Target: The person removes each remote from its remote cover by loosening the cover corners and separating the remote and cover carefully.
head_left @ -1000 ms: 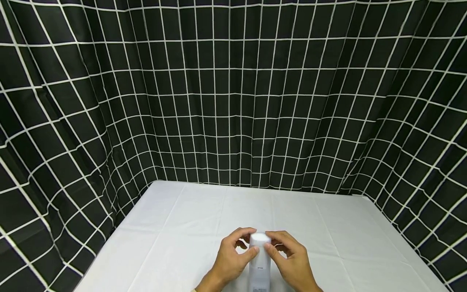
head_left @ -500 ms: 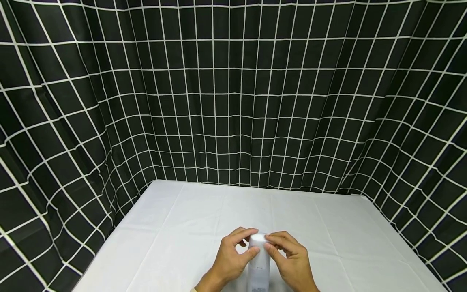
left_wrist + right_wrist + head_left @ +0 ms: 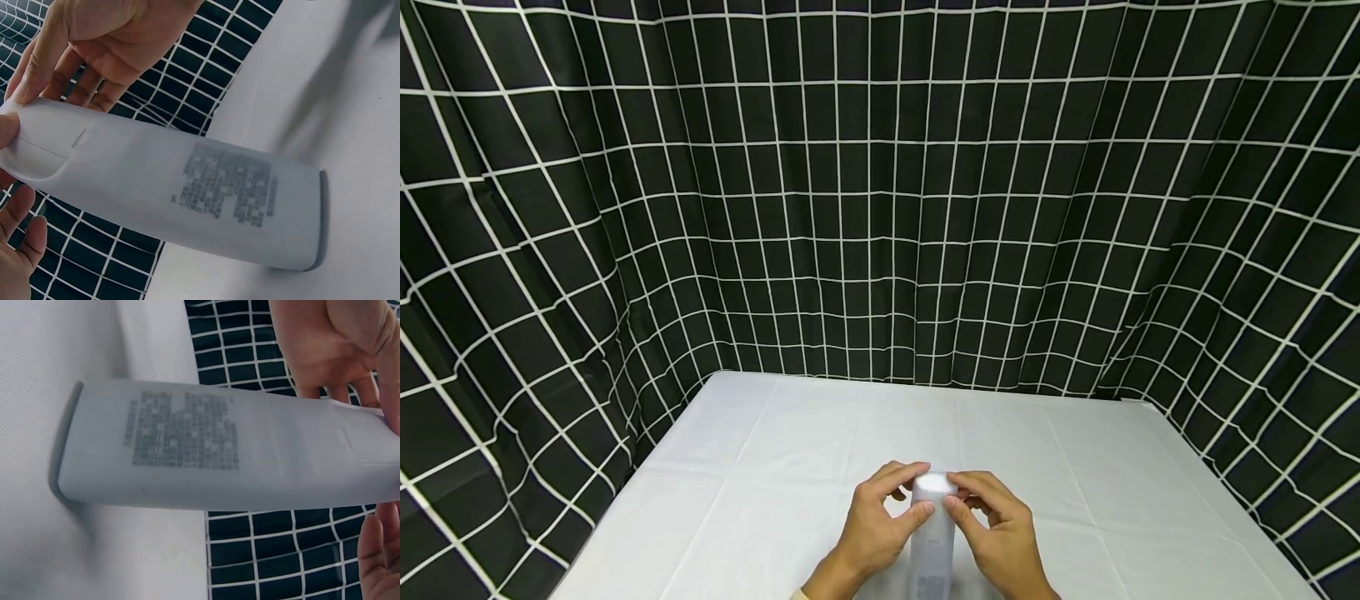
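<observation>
A tall white bottle (image 3: 931, 550) stands between my two hands at the near edge of the head view. My left hand (image 3: 874, 525) pinches its top from the left, thumb on the near face and index finger behind the rim. From the right, my right hand (image 3: 1002, 537) pinches the same top with thumb and fingers. In the left wrist view, the bottle (image 3: 131, 162) shows a seam and a curved notch near its top, and a block of blurred print lower down. Whether its base touches the table cannot be told.
A white cloth covers the table (image 3: 760, 467) beneath the hands. Black curtains with a white grid (image 3: 880, 208) hang behind the table and along both sides.
The bottle's top and both hands have risen slightly. My right fingers, briefly over the top's edge half a second ago, now lie at its right rim.
</observation>
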### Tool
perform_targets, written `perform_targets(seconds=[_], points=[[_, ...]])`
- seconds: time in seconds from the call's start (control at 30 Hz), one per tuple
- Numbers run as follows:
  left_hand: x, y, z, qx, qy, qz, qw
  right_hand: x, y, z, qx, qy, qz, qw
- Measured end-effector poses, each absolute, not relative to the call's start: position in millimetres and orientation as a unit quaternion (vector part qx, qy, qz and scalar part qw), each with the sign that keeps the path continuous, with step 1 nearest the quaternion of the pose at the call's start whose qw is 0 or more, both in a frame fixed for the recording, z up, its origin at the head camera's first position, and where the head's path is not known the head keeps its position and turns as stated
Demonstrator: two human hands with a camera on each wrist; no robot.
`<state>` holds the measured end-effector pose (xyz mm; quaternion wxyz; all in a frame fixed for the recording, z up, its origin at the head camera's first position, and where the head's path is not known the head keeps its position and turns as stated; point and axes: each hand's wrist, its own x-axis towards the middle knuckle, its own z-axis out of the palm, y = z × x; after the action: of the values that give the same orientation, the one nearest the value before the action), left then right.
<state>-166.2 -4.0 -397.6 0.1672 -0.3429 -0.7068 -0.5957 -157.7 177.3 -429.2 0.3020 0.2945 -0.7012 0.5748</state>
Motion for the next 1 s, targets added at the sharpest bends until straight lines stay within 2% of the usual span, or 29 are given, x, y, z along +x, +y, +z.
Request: perform_targets(seconds=[0.27, 0.47, 0.73, 1.0], points=[[-166.1, -3.5, -398.7, -0.355, -0.704, -0.579, 0.208, -159.2, 178.2, -428.5, 0.307, -0.699, 0.569, 0.306], [-166.2, -2.9, -399.6, -0.357, -0.702, -0.577, 0.218, -158.9, 178.1, -427.2, 0.316, -0.698, 0.565, 0.307], [-165.2, -3.5, -401.2, -0.344, -0.713, -0.577, 0.203, -157.0, 171.3, -427.0, 0.296, -0.689, 0.563, 0.347], [-165.7, -2.0, -395.0, -0.362, -0.721, -0.541, 0.237, -158.7, 168.4, -424.3, 0.266, -0.698, 0.553, 0.369]])
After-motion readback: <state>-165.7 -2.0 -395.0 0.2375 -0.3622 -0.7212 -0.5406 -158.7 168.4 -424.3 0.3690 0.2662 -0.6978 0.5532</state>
